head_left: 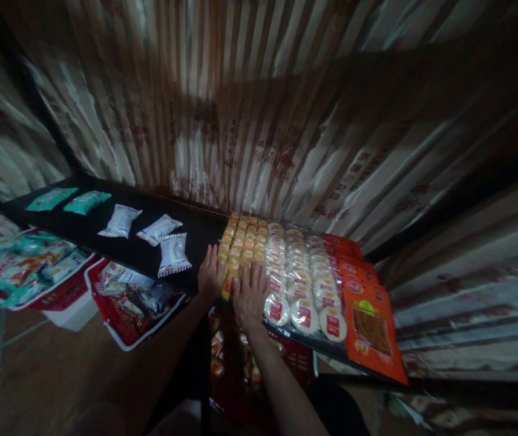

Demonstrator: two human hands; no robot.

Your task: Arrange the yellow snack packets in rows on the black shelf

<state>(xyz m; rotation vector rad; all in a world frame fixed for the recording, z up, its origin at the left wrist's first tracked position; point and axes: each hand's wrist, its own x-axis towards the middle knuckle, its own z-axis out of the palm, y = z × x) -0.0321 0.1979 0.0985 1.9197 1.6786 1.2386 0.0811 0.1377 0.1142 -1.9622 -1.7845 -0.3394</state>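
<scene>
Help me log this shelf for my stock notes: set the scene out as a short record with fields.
Left hand: at the left side of the yellow packets
Right hand: over the front of the yellow packets
Shelf: black
Left of hands: two green packets, three white packets
Right of hands: round snacks in three columns, then orange bags
Below shelf: red baskets holding packets
Behind: striped curtain
Light: dim
Labels: too blurred to read
</scene>
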